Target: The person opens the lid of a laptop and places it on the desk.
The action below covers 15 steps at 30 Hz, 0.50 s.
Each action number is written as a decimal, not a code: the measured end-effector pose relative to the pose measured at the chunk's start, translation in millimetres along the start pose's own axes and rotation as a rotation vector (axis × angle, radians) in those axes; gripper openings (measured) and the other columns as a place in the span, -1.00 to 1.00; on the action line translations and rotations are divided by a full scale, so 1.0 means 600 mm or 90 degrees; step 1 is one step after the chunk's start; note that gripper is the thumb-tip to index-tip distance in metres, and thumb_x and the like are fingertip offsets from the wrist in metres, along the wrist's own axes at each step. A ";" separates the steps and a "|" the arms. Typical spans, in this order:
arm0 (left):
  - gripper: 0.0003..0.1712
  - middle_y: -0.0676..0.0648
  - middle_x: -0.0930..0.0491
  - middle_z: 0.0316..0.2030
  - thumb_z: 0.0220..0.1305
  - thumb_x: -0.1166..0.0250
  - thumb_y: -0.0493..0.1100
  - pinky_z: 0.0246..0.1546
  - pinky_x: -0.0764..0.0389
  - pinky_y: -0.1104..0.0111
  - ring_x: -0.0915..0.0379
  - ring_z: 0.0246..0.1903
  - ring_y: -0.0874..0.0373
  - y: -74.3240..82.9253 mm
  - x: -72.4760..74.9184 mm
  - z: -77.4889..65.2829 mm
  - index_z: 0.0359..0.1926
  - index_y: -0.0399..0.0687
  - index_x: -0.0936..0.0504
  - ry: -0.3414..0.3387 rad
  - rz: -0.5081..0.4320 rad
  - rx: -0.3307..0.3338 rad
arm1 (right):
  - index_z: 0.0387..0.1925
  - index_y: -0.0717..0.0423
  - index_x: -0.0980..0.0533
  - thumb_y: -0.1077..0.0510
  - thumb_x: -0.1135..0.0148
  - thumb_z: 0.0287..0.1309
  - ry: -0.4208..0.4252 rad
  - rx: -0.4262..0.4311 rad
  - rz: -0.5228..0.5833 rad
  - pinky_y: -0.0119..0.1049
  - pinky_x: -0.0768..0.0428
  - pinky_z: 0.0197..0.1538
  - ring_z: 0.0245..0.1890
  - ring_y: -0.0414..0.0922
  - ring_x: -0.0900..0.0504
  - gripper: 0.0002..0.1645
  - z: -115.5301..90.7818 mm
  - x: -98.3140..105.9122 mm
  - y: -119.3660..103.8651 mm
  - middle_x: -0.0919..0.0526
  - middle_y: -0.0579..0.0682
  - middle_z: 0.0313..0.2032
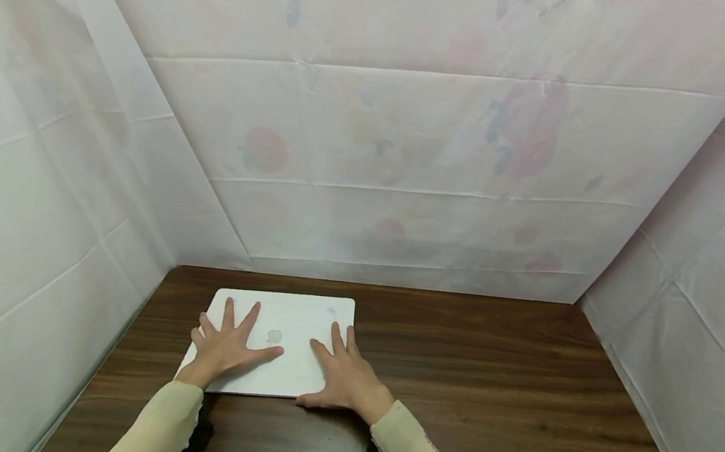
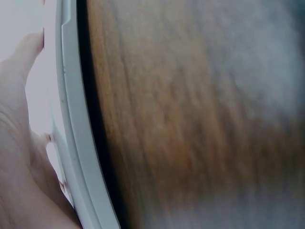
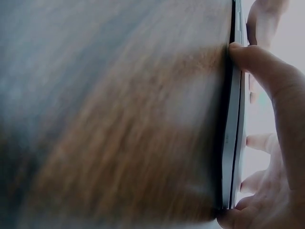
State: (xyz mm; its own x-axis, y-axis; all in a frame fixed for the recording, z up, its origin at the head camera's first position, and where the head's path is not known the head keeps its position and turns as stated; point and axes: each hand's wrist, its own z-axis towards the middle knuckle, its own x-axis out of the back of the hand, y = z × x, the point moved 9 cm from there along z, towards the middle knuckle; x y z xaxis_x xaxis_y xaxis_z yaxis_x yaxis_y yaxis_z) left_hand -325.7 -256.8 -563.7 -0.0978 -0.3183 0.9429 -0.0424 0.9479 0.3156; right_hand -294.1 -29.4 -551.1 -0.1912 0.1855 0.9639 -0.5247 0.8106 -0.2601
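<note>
At far left, a white sheet (image 1: pixel 18 219) hangs beside a dark wood-grain table (image 1: pixel 485 386). A pale left sleeve (image 1: pixel 159 418), with a dark object (image 1: pixel 201 431) under the wrist, leads to the left hand (image 1: pixel 222 350), whose fingers lie spread apart on the lid, clamped on nothing. Beneath both hands is a closed white laptop (image 1: pixel 283 378), lying flat on the left half of the table; a grey apple logo (image 1: pixel 274 336) marks its lid between the hands. The right hand (image 1: pixel 346 384) rests on the lid's right portion, its digits likewise apart, the thumb touching the front edge. A pale right sleeve (image 1: pixel 415 449) follows. Behind the table hangs a back sheet (image 1: pixel 411 143) with faint fruit-like prints; at far right, another white sheet (image 1: pixel 722 278).
</note>
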 end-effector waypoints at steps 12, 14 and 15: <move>0.45 -0.53 0.42 0.57 -0.06 -0.14 0.79 0.20 0.27 -0.65 0.51 0.32 -0.93 0.011 -0.006 0.002 0.67 0.13 0.05 -0.003 -0.009 -0.001 | 0.60 -0.22 -0.16 -0.67 -0.29 -0.04 -0.005 0.001 0.022 0.17 -0.66 0.14 0.58 0.42 0.11 0.29 -0.009 0.002 0.010 0.13 0.27 0.64; 0.45 -0.53 0.41 0.58 -0.06 -0.14 0.79 0.20 0.27 -0.65 0.50 0.33 -0.92 0.014 -0.006 0.002 0.67 0.13 0.05 -0.001 -0.008 -0.002 | 0.60 -0.21 -0.16 -0.67 -0.30 -0.04 -0.001 0.002 0.023 0.17 -0.67 0.13 0.58 0.42 0.10 0.29 -0.011 0.003 0.013 0.12 0.27 0.63; 0.45 -0.53 0.41 0.58 -0.06 -0.14 0.79 0.20 0.27 -0.65 0.51 0.33 -0.92 0.015 -0.007 0.003 0.67 0.13 0.05 -0.002 -0.008 -0.002 | 0.60 -0.21 -0.17 -0.67 -0.30 -0.05 0.000 0.002 0.022 0.17 -0.67 0.12 0.58 0.43 0.09 0.29 -0.012 0.003 0.014 0.12 0.27 0.63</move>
State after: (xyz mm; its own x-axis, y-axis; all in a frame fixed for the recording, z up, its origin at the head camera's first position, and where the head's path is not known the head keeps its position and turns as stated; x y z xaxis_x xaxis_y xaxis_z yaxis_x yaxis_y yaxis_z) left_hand -327.3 -246.7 -564.8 -0.1004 -0.3305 0.9384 -0.0401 0.9438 0.3281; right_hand -292.9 -18.2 -551.0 -0.2092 0.2136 0.9542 -0.5202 0.8020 -0.2936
